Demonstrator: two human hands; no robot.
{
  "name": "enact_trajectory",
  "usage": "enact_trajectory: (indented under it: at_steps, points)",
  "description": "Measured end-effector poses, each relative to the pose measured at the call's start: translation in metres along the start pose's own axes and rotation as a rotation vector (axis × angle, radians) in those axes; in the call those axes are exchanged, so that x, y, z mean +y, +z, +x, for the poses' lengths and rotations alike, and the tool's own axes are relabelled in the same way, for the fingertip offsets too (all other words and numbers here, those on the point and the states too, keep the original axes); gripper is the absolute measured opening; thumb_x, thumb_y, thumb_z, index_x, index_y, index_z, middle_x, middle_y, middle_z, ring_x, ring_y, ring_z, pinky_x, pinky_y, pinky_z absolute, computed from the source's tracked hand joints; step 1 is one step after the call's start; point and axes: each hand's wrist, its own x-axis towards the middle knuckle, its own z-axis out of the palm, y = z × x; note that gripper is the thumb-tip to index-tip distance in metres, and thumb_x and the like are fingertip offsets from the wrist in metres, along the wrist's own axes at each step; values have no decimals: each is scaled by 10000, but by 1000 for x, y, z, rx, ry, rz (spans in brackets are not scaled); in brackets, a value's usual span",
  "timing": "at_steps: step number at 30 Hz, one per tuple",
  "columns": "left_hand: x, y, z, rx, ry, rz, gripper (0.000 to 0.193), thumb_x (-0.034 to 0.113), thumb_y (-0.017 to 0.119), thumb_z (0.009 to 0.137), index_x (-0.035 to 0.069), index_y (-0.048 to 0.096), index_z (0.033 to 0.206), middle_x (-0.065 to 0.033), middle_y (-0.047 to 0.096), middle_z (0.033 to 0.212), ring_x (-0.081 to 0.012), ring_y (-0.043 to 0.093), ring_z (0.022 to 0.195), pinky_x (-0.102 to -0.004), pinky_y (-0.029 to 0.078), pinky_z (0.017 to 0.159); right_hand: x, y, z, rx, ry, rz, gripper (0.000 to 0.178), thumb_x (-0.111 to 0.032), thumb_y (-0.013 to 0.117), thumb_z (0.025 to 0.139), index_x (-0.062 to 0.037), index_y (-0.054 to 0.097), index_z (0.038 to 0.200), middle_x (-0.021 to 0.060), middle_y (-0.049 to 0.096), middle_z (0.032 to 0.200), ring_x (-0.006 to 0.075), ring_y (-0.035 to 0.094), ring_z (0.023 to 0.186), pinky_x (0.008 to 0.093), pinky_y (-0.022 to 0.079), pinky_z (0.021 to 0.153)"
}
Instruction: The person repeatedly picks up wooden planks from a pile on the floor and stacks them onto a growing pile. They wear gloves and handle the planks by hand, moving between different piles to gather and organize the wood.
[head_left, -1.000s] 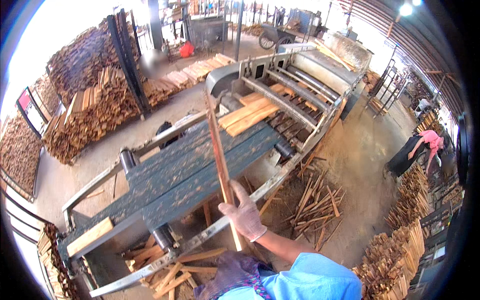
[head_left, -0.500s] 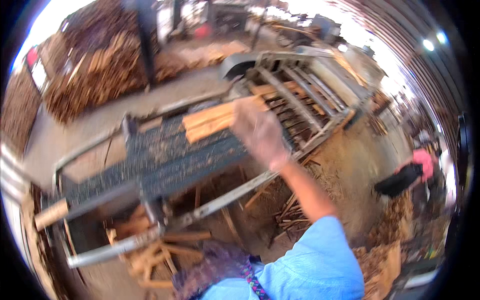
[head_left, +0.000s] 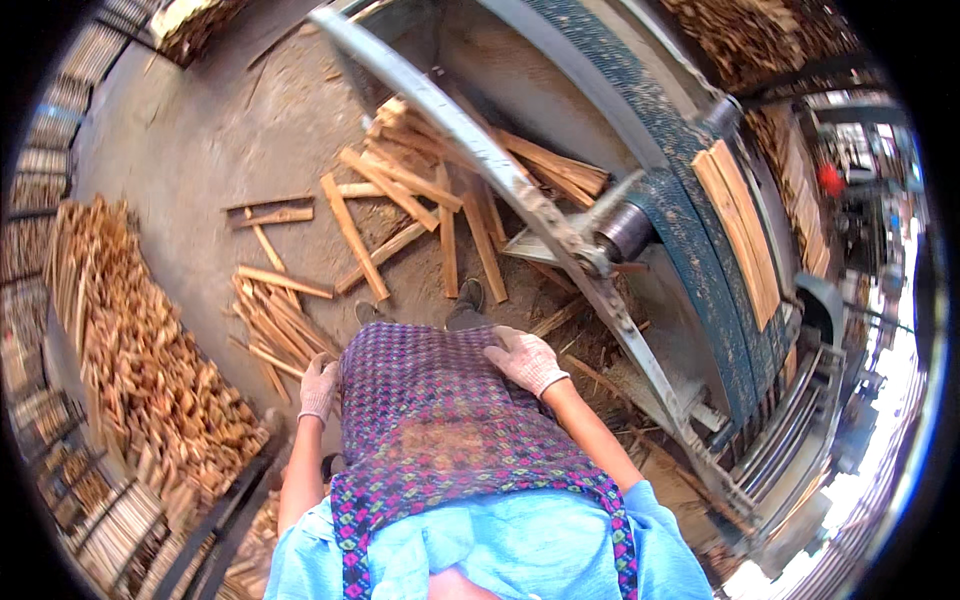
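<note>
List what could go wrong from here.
Loose strips lie around the shoes, so a step could trip or roll.
The apron is loose cloth close to the roller; leaning in might snag it.
Two boards lie on the belt while the left hand and right hand are at the apron; they could skew unchecked if it runs.

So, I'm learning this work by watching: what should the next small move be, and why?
Probably reach the left hand down toward the loose wood strips on the floor: neither hand shows wood in its grip, the right hand is at the apron, and two boards lie side by side on the belt.
</note>
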Motion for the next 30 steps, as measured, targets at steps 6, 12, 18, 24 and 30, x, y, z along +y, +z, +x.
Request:
enact_trajectory:
  at_steps: [6,12,18,24,30]
  points:
    - [-107,14,-24,113,-170,-100,445,212,659,951,6,638,1346,-156,738,1106,-241,708,1002,-364,548,873,44,42,37,-131,213,-67,593,-461,652,909,-45,646,1331,258,686,1258,408,638,1216,482,497,1036]
    - [-99,35,47,192,-113,-45,506,154,667,969,-22,554,1429,-192,671,1346,-285,653,1223,-373,486,1060,70,114,162,-96,310,-56,628,-460,685,891,-16,627,1331,258,688,1252,412,630,1228,458,502,1025]
    - [-84,139,128,-138,-167,-151,544,129,664,949,7,528,1462,-196,673,1319,-286,651,1226,-374,479,1067,216,216,331,-101,317,-180,591,-430,694,878,-23,630,1302,275,693,1213,431,647,1182,463,523,979]
    - [-113,313,296,-571,-24,147,624,364,627,941,10,532,1446,-281,666,1274,-429,630,1221,-454,485,1049,333,258,475,113,774,-275,686,-453,700,893,82,586,1307,325,649,1278,443,641,1204,466,531,996]
    - [-98,493,475,-459,165,155,682,438,677,912,22,533,1432,-297,655,1288,-444,635,1203,-498,482,1030,424,281,548,115,803,-17,668,-416,721,848,88,628,1277,331,679,1215,444,659,1182,469,526,996]
